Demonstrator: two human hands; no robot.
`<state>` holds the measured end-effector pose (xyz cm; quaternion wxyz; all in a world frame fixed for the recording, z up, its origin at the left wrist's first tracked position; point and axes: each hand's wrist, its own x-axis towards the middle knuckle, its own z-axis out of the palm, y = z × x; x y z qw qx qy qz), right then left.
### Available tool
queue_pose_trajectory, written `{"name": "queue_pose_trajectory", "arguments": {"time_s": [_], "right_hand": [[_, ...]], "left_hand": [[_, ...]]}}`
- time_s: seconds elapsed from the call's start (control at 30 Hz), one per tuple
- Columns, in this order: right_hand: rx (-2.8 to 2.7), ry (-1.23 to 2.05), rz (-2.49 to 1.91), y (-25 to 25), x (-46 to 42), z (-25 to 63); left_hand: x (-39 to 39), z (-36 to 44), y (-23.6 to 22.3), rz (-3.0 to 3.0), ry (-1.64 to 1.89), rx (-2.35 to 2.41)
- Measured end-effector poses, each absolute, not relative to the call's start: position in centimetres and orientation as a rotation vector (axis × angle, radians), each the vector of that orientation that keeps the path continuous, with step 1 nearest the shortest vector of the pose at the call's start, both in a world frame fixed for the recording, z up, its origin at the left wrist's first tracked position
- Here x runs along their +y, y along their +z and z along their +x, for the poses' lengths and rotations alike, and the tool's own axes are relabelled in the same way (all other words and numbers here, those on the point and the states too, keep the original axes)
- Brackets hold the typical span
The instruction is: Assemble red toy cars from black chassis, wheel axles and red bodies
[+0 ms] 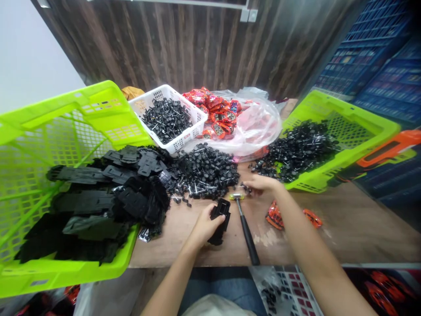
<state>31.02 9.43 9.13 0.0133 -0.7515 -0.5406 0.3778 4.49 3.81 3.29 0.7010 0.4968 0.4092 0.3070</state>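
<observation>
My left hand (207,224) is closed around a black plastic chassis piece (221,214), held just above the wooden table (345,228). My right hand (261,183) reaches forward with its fingers pinched on a small black wheel-and-axle part (246,188) at the edge of a loose pile of wheel axles (205,170). A small hammer (245,226) with a black handle lies on the table between my hands. Two red toy car bodies (274,216) (312,218) lie to the right of the hammer.
A tilted green crate (39,131) at the left spills black chassis pieces (98,202). A white basket (194,115) and a green crate (362,127) at the right hold more wheel axles. A clear bag (259,127) holds red car bodies. Blue crates (371,57) stand behind.
</observation>
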Motion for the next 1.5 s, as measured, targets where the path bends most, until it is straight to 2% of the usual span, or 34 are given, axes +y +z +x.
{"name": "queue_pose_trajectory", "arguments": {"time_s": [0.13,0.27,0.37,0.53,0.67,0.97,1.4,1.5], "right_hand": [[-1.648,1.236,-1.999,8.8,5.3,29.5],[-1.538,1.154,-1.624,5.8,1.1,24.8],[-1.68,1.022,-1.737,4.2,0.0,21.4],[-1.982,1.035,-1.967,4.1,2.3,19.7],[-1.892,0.706,-2.078,4.6,2.4,19.0],[-1.972,0.387,-1.683,1.7,-6.7,10.8],[-1.465,0.628,-1.88,0.8,-1.4,17.9],[-1.473,0.533,-1.907,0.6,-1.1,18.4]], "left_hand": [[4.2,4.3,3.0,1.106,0.75,0.943],[5.0,2.9,2.4,1.086,0.849,1.014],[5.5,1.3,1.9,1.114,0.889,1.07],[5.6,-0.6,1.5,1.155,0.934,1.135],[5.3,-0.7,1.2,1.119,0.951,1.153],[6.5,-1.8,1.6,1.04,1.098,1.214],[4.7,0.2,1.1,1.043,0.921,1.096],[4.5,0.8,0.7,1.083,0.881,1.082]]}}
